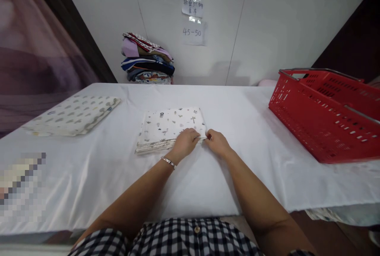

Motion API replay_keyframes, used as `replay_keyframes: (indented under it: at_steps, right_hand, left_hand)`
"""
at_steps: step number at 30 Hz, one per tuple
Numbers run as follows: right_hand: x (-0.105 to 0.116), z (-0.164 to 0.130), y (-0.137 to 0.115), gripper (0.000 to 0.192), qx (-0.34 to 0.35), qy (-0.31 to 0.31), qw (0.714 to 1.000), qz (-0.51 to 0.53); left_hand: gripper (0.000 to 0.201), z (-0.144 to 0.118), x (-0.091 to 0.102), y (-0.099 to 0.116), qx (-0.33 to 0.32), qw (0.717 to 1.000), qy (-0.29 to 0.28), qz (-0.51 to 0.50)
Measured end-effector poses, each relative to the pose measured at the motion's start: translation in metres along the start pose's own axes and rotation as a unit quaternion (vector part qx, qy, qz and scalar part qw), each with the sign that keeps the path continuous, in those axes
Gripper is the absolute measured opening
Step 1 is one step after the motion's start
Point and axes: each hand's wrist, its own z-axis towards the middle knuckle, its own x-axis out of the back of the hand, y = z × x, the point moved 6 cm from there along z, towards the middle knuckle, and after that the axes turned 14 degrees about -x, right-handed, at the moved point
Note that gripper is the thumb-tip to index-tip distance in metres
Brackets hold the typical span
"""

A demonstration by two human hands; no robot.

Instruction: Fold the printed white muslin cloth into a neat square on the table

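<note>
Folded cloth point(169, 127): soft white fabric with small scattered printed motifs, squared into a flat layered rectangle, lying mid-table on the white tablecloth point(118, 176).
Left hand point(185, 143): bracelet at the wrist, fingers curled and pinching the cloth's near right corner.
Right hand point(217, 142): fingers drawn together, pinching at the same corner edge, just beside the left hand.
Second folded cloth point(74, 115): pale, spotted with rounded shapes, flat, well apart at the left.
Stack of folded garments point(147, 60): mixed colours, against the far wall.
Red basket point(326, 117): rigid perforated plastic with metal handles, tilted, at the right.
Paper notes point(192, 20): taped on the wall.
</note>
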Motion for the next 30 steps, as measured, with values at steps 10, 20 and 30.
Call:
replay_keyframes:
  at_steps: [10,20,30]
  right_hand:
    - [-0.001,-0.003,-0.005,0.010,0.004,0.008,1.000,0.003]
    - [-0.006,-0.001,-0.003,0.009,0.015,0.017,1.000,-0.015]
    - [-0.004,-0.004,-0.004,0.007,0.035,0.016,0.999,-0.028]
  left_hand:
    - [0.017,0.007,0.000,0.000,-0.001,0.998,-0.040,0.047]
    - [0.024,0.001,-0.003,0.012,-0.063,0.991,-0.057,0.100]
    - [0.019,-0.011,0.008,-0.005,-0.038,0.989,-0.079,0.117]
